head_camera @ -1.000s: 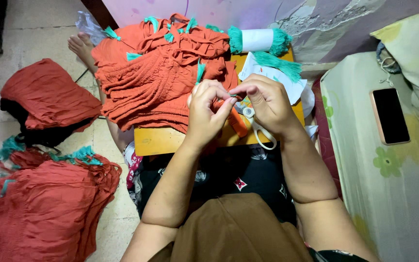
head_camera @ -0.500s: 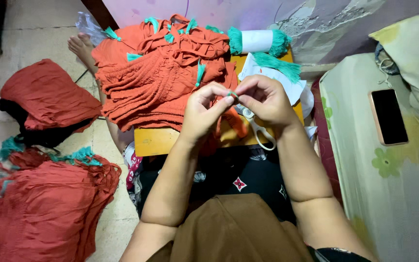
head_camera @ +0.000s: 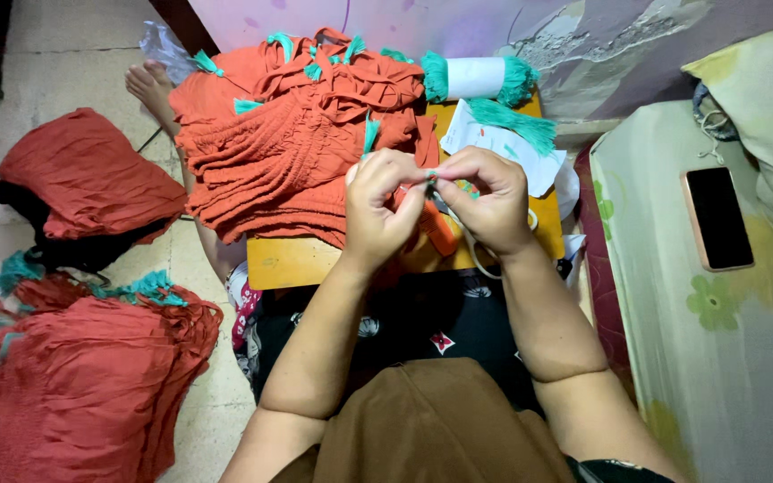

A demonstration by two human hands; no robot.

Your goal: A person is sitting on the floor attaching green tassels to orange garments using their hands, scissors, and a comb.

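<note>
Since the earlier frame your two hands had drawn a little closer together and lower over the table, while the garments and the phone lay where they had been. Your left hand (head_camera: 385, 207) and your right hand (head_camera: 485, 199) met fingertip to fingertip above the front edge of the small yellow wooden table (head_camera: 290, 263). Both were pinched shut on one small teal tassel piece (head_camera: 431, 176), of which only a speck showed between your thumbs and forefingers; how much of it you gripped could not be told.

Just beneath your hands an orange strip of cloth (head_camera: 440, 231) hung toward the table, and a white cord (head_camera: 480, 265) curved below your right wrist. To the left of your hands a heap of orange gathered garments with teal tassels (head_camera: 288, 134) covered most of the tabletop. Behind your hands lay a white roll wrapped with teal fringe (head_camera: 478, 79), and beside it a white paper sheet (head_camera: 498, 148) with a teal fringe bundle on it.

On the floor to your left sat a folded orange pile on dark cloth (head_camera: 87, 179) and, nearer you, a larger orange stack (head_camera: 82, 385). A bare foot (head_camera: 149, 88) showed by the table's far corner. A smartphone (head_camera: 717, 218) rested face up on the floral bedsheet (head_camera: 717, 358) to your right.
</note>
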